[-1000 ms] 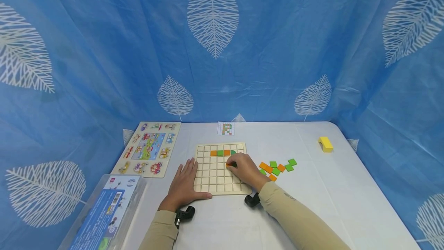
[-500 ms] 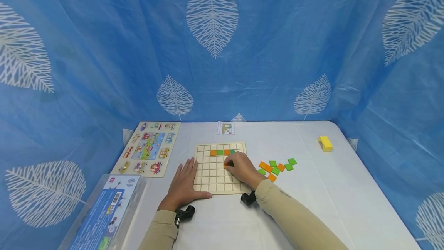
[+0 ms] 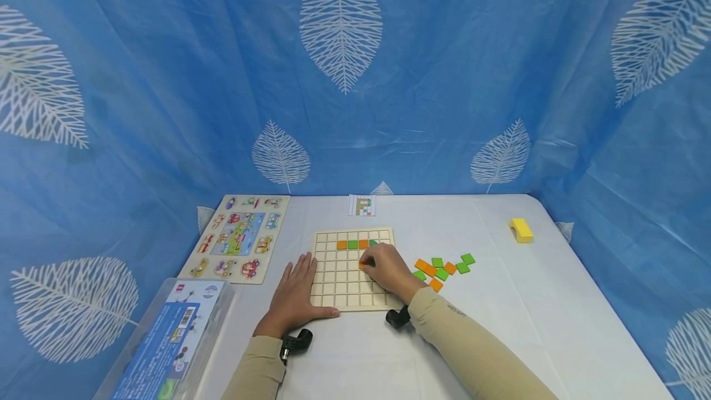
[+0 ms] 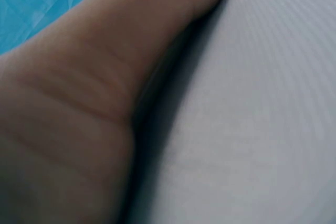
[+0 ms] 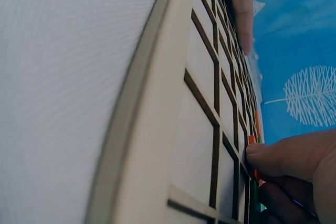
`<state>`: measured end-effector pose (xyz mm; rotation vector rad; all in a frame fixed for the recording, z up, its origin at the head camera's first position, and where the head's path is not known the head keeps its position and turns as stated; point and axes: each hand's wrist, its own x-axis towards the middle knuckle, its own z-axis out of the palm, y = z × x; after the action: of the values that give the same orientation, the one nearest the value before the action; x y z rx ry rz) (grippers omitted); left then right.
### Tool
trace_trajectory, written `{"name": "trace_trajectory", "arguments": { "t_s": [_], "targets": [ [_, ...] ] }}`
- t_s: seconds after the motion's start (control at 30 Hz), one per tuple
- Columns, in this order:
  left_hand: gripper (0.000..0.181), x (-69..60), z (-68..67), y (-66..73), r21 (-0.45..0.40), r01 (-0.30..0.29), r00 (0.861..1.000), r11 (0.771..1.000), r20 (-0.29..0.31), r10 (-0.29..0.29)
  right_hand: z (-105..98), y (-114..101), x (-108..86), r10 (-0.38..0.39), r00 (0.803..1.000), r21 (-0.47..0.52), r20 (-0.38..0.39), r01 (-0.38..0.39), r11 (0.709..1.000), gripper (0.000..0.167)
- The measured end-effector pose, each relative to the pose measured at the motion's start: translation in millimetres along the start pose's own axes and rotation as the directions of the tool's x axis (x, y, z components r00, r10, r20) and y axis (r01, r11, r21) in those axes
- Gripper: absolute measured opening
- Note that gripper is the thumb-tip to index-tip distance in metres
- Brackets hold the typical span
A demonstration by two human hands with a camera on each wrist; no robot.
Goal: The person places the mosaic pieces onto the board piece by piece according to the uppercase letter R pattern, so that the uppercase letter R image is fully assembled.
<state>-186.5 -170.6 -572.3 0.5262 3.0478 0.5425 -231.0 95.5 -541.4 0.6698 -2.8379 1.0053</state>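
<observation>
A wooden grid board [image 3: 347, 286] lies on the table with orange and green tiles in a row near its far side, the rightmost a green piece [image 3: 374, 243] partly behind the hand. My right hand [image 3: 387, 269] pinches an orange tile [image 5: 251, 140] between thumb and fingers, low over the board below that row. My left hand [image 3: 297, 292] lies flat along the board's left edge, fingers straight and thumb stretched along the near edge. The left wrist view shows only part of that hand, blurred, beside the white cloth.
Loose orange and green tiles [image 3: 437, 262] lie right of the board. A patterned card [image 3: 362, 205] is behind it. At left are a vehicle puzzle board [image 3: 239, 236] and a plastic case [image 3: 166, 332]; a yellow arch block [image 3: 521, 231] sits far right.
My right hand has shifted slightly left over the board with the orange tile, mostly in the first half second. The left hand stays in place.
</observation>
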Motion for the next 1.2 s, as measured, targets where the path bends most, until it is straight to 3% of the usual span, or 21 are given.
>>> {"name": "trace_trajectory", "arguments": {
  "t_s": [0.4, 0.87, 1.2],
  "targets": [
    [0.146, -0.7, 1.1, -1.3, 0.008, -0.004, 1.000, 1.000, 0.003, 0.004, 2.4, 2.9, -3.2, 0.017, 1.000, 0.046, -0.015, -0.016, 0.999, 0.016],
    [0.146, -0.5, -0.2, -1.5, 0.010, -0.007, 1.000, 1.000, 0.000, 0.007, 0.7, 4.6, -7.8, -0.013, 0.998, 0.119, -0.065, 0.021, 0.993, 0.015],
    [0.146, 0.3, 1.4, -1.8, 0.018, -0.010, 1.000, 1.000, -0.003, 0.010, -18.7, 16.5, -10.3, 0.025, 0.994, 0.147, -0.110, -0.009, 0.989, 0.020]
  ]
}}
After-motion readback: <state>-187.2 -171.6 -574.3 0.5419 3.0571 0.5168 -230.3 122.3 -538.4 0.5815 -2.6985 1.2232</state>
